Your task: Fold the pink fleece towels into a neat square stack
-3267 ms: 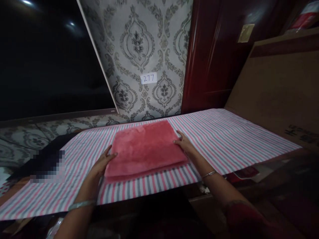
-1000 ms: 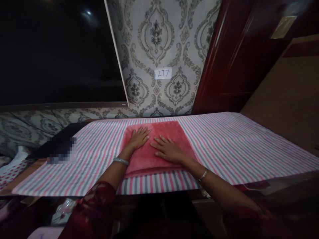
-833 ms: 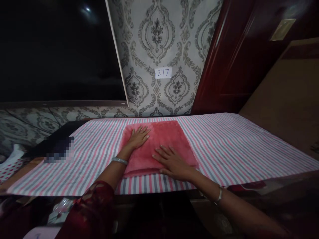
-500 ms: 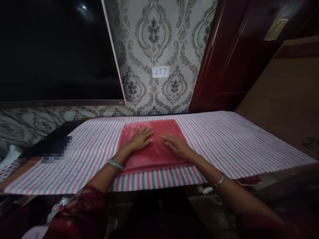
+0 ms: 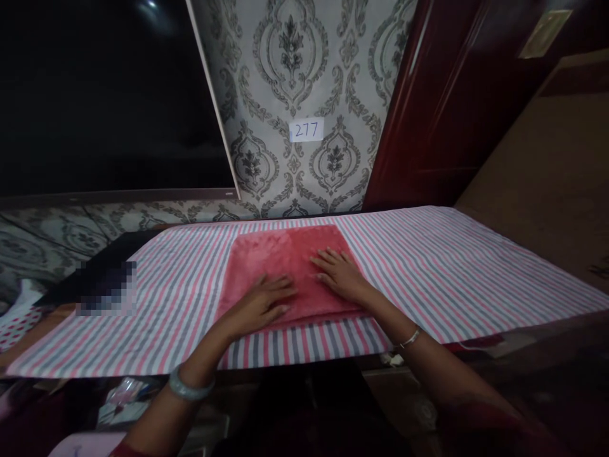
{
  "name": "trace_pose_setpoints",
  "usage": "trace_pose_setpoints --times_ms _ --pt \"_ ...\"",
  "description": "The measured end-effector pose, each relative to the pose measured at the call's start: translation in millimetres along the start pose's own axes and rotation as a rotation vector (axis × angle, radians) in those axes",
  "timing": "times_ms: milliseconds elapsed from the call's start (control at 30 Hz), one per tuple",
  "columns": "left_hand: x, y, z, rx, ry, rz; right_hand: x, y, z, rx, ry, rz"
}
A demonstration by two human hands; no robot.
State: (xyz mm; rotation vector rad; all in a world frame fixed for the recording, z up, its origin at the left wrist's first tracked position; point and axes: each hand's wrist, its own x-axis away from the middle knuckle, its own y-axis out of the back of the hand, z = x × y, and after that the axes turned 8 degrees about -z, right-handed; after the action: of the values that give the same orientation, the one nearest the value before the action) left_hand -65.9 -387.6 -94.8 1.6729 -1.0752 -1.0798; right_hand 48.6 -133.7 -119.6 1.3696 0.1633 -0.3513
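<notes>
A folded red plush cloth (image 5: 266, 254), maybe a towel or small blanket, lies flat on a striped tablecloth (image 5: 428, 273) of pink, grey and white. My left hand (image 5: 261, 304) rests palm down on its front left part, fingers stretched out. On the right half, my right hand (image 5: 340, 274) also lies flat with spread fingers. Neither hand grips anything. The cloth's folded layers show along its front edge, and its shade differs between the left and right halves.
A large dark TV screen (image 5: 104, 101) hangs at the back left. A cardboard box (image 5: 547, 184) stands at the right, by a dark red door (image 5: 428, 108). A paper marked 277 (image 5: 307, 130) is on the patterned wall. Assorted items sit below the front edge.
My left hand has slid toward me across the red cloth, from its middle to its front left. My right hand stays near its place, its fingers more spread.
</notes>
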Motion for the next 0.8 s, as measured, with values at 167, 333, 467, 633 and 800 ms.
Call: trace_pose_setpoints --times_ms 167,333,467,633,800 --pt "19.8 -11.6 35.0 -0.282 0.378 -0.265 19.9 -11.1 -17.4 0.047 -0.104 -0.074" --pt "34.8 -38.5 63.4 -0.245 0.336 -0.325 32.2 -38.7 -29.8 0.0 -0.056 -0.179" --pt "38.6 -45.0 69.9 -0.248 0.297 -0.368 33.9 -45.8 -34.3 -0.022 -0.035 -0.232" --pt "37.3 -47.3 74.5 -0.253 0.275 -0.402 32.2 -45.7 -34.6 -0.091 -0.048 -0.264" --pt "39.7 -39.3 71.6 -0.231 0.23 -0.462 36.8 -41.9 -40.6 -0.227 -0.049 -0.291"
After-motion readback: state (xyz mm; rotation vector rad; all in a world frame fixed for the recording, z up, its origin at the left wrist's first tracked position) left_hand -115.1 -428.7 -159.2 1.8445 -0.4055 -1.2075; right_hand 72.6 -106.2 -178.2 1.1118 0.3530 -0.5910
